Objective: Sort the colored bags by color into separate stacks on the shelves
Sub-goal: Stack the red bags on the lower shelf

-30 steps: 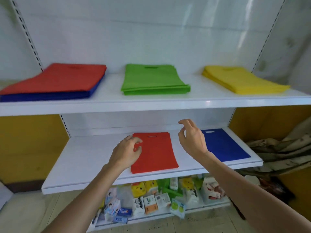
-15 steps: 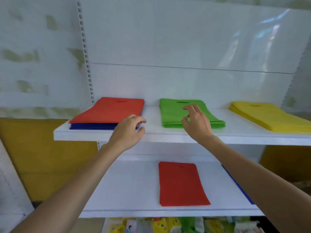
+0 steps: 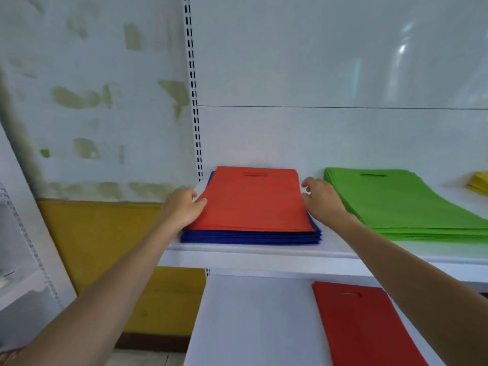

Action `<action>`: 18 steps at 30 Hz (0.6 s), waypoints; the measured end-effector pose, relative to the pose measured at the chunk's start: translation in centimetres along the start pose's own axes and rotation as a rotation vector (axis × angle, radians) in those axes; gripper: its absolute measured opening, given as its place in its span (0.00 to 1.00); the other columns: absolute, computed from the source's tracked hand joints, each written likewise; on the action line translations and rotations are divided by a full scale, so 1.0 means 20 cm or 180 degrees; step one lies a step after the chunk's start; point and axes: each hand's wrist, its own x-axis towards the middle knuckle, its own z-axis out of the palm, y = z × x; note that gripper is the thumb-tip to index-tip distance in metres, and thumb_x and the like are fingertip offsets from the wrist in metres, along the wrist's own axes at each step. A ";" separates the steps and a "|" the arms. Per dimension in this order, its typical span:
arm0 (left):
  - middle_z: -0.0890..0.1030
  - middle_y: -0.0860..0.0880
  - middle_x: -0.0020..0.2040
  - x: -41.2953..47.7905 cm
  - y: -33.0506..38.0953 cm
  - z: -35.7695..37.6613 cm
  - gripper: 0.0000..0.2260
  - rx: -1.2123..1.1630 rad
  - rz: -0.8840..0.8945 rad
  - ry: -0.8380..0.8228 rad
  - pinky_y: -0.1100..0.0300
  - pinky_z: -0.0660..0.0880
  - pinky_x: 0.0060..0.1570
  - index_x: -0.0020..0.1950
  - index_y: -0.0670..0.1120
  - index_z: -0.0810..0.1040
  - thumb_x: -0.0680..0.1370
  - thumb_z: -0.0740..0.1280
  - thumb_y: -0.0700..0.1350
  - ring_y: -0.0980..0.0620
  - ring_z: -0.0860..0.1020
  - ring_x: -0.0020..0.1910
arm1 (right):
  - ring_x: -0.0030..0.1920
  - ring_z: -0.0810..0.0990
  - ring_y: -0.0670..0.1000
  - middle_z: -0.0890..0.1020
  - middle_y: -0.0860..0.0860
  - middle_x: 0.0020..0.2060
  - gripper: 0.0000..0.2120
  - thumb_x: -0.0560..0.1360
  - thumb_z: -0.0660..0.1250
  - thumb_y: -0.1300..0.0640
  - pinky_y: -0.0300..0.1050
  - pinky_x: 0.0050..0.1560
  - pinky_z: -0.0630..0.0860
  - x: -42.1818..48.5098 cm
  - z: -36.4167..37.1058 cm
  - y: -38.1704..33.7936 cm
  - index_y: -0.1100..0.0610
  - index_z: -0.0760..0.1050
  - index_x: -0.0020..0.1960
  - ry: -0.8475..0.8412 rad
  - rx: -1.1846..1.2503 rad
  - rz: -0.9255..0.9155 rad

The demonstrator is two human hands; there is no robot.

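The left hand (image 3: 182, 207) lies at the left edge of the red bag (image 3: 253, 202), thumb on top. Its fingers are hidden, so I cannot tell whether it pinches. The bag lies flat between the hands, atop the blue stack (image 3: 250, 236) on the shelf (image 3: 264, 253). It looks thin, light and limp, likely to sag and slide, so it is best pinched at both side edges. The right hand (image 3: 320, 202) hovers at the right edge, fingers loosely curled, holding nothing. Beyond it lies the green stack (image 3: 409, 204). The yellow stack (image 3: 479, 182) is cut off. The right forearm partly hides the lower red bag (image 3: 364, 326).
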 end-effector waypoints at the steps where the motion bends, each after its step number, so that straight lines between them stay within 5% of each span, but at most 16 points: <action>1: 0.79 0.44 0.55 0.03 -0.02 0.01 0.16 -0.0205 -0.0141 -0.0117 0.57 0.70 0.53 0.57 0.41 0.78 0.77 0.64 0.51 0.45 0.76 0.56 | 0.55 0.76 0.61 0.77 0.62 0.55 0.14 0.76 0.60 0.60 0.53 0.56 0.73 0.03 0.04 0.00 0.64 0.71 0.60 -0.0029 0.0027 0.0119; 4: 0.79 0.48 0.44 0.09 -0.05 0.06 0.15 -0.0772 -0.0443 -0.0293 0.59 0.70 0.46 0.48 0.44 0.80 0.76 0.64 0.55 0.47 0.78 0.49 | 0.57 0.75 0.61 0.76 0.61 0.56 0.18 0.77 0.62 0.53 0.51 0.56 0.72 0.10 0.12 0.00 0.65 0.71 0.60 -0.0050 0.0162 0.0505; 8: 0.77 0.51 0.45 0.12 -0.07 0.10 0.13 -0.0859 -0.0286 -0.0125 0.61 0.69 0.45 0.51 0.45 0.79 0.72 0.70 0.52 0.52 0.75 0.45 | 0.55 0.76 0.59 0.78 0.59 0.55 0.21 0.75 0.64 0.47 0.47 0.51 0.70 0.16 0.21 0.03 0.63 0.73 0.57 -0.0064 0.0314 0.1026; 13: 0.82 0.44 0.48 0.11 -0.06 0.12 0.10 -0.0956 0.0067 0.0581 0.65 0.68 0.47 0.53 0.41 0.81 0.73 0.71 0.42 0.54 0.75 0.42 | 0.54 0.77 0.57 0.80 0.56 0.50 0.15 0.73 0.69 0.53 0.47 0.51 0.70 0.15 0.25 0.05 0.61 0.75 0.55 0.0354 0.0849 0.1075; 18: 0.83 0.46 0.44 0.08 -0.06 0.12 0.04 -0.0731 0.0293 0.0997 0.64 0.68 0.42 0.46 0.43 0.82 0.73 0.71 0.42 0.53 0.77 0.41 | 0.48 0.77 0.57 0.78 0.59 0.48 0.07 0.73 0.68 0.59 0.45 0.47 0.70 0.13 0.24 0.05 0.61 0.75 0.48 0.0656 0.0802 0.0674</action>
